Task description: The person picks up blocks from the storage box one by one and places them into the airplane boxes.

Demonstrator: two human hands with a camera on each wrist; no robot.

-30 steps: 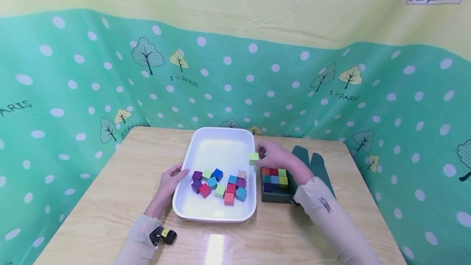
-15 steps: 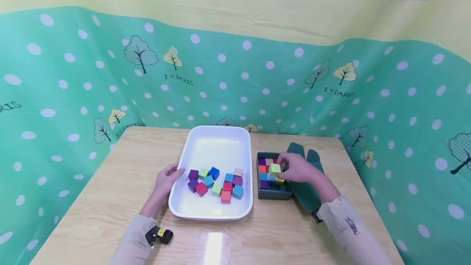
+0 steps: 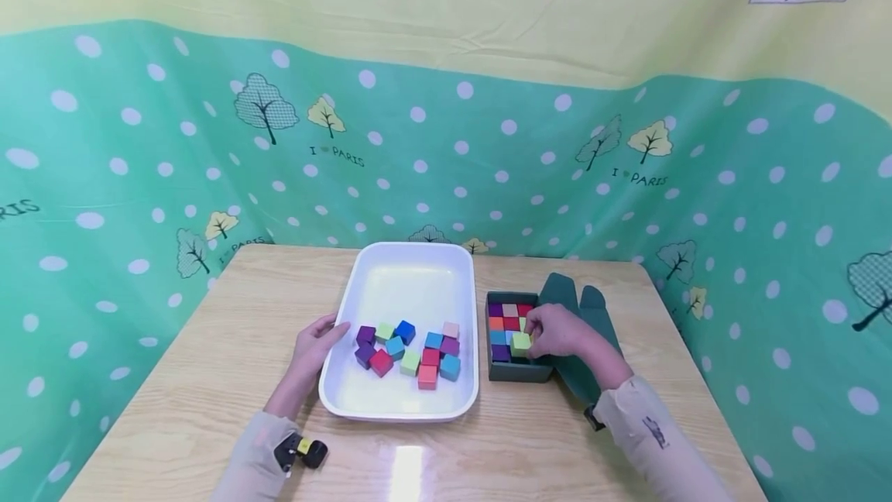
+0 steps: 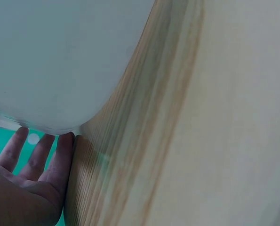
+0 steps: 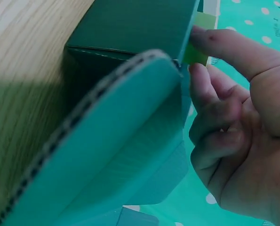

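Note:
My right hand (image 3: pixel 563 330) pinches a light green cube (image 3: pixel 520 345) between thumb and fingertips, low over the front part of a dark green cardboard box (image 3: pixel 521 373). Rows of coloured cubes lie inside this box, partly hidden by the hand. In the right wrist view the green cube (image 5: pixel 205 23) shows at the box's edge between thumb and index finger. My left hand (image 3: pixel 313 345) holds the left rim of a white tray (image 3: pixel 400 412), thumb over the edge and fingers outside. Several loose cubes, among them a blue cube (image 3: pixel 405 331) and a red cube (image 3: pixel 381 363), lie in the tray's front half.
The box's lid flaps (image 3: pixel 594 316) stand folded out to the right, under and behind the right forearm. Everything rests on a wooden table (image 3: pixel 265 285). A patterned green and yellow cloth (image 3: pixel 446 138) hangs behind and along the sides.
My right hand has carried the light green cube from the tray's right edge over the box, then lowered it toward the box's front. The left hand stays at the tray rim.

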